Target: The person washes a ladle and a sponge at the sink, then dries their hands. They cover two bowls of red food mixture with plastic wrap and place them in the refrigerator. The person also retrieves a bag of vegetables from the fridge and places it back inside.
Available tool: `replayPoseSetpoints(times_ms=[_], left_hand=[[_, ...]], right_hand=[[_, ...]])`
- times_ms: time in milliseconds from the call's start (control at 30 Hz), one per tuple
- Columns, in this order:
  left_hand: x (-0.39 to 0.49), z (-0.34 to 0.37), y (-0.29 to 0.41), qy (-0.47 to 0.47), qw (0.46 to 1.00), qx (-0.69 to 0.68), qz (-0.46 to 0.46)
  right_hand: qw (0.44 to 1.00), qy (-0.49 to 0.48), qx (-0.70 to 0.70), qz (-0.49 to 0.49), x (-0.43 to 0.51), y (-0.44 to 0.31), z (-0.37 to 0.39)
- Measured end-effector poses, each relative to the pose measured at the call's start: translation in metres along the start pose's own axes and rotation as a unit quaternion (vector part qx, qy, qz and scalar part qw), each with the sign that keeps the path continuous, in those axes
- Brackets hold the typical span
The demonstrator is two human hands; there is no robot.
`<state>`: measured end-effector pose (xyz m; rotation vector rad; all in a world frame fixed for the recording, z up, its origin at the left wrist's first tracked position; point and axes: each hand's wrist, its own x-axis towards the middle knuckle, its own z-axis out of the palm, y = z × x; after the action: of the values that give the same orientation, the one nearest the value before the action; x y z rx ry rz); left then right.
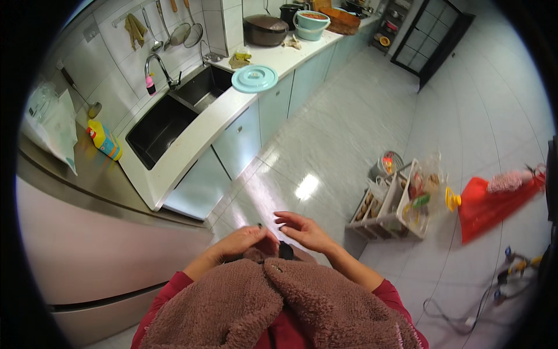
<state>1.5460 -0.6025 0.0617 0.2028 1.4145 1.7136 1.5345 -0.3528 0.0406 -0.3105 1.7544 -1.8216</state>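
Note:
My left hand is in front of my body, at the hem of the brown fleece vest. Its fingers curl inward and are partly hidden, so I cannot tell whether anything is in them. Just to its right, my right hand hovers with thumb and fingers apart and nothing in it. Between and below the hands shows a small black thing, too unclear to name. Beyond both hands lies the shiny grey tiled floor.
A counter with a black double sink runs along the left, bearing a light-blue lid and a yellow bottle. The fridge stands close at left. On the right are a storage rack and a hanging red bag.

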Motion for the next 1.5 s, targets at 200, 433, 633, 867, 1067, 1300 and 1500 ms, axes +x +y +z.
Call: replayPoseSetpoints(times_ms=[200, 433, 633, 867, 1067, 1300, 1500], left_hand=[[0.067, -0.029, 0.054, -0.048, 0.987, -0.153, -0.023], [0.155, -0.138, 0.103, -0.085, 0.971, -0.224, 0.010], [0.261, -0.214, 0.178, -0.077, 0.968, -0.237, 0.018], [0.388, -0.256, 0.240, -0.101, 0.984, -0.149, -0.009], [0.502, -0.252, 0.291, -0.124, 0.940, -0.317, 0.018], [0.616, -0.234, 0.364, -0.226, 0.865, -0.442, 0.072], [0.680, -0.238, 0.411, -0.066, 0.958, -0.267, 0.080]], right_hand=[[0.985, -0.145, 0.093, 0.009, 0.102, -0.032, -0.043], [0.990, -0.105, 0.094, 0.023, 0.199, -0.041, -0.122], [0.972, 0.067, 0.223, 0.028, 0.259, -0.081, -0.215], [0.919, 0.116, 0.377, 0.018, 0.280, -0.106, -0.302], [0.908, 0.124, 0.400, 0.022, 0.318, -0.126, -0.411], [0.948, 0.031, 0.296, 0.117, 0.411, -0.143, -0.563], [0.967, -0.065, 0.203, 0.137, 0.496, -0.165, -0.645]])
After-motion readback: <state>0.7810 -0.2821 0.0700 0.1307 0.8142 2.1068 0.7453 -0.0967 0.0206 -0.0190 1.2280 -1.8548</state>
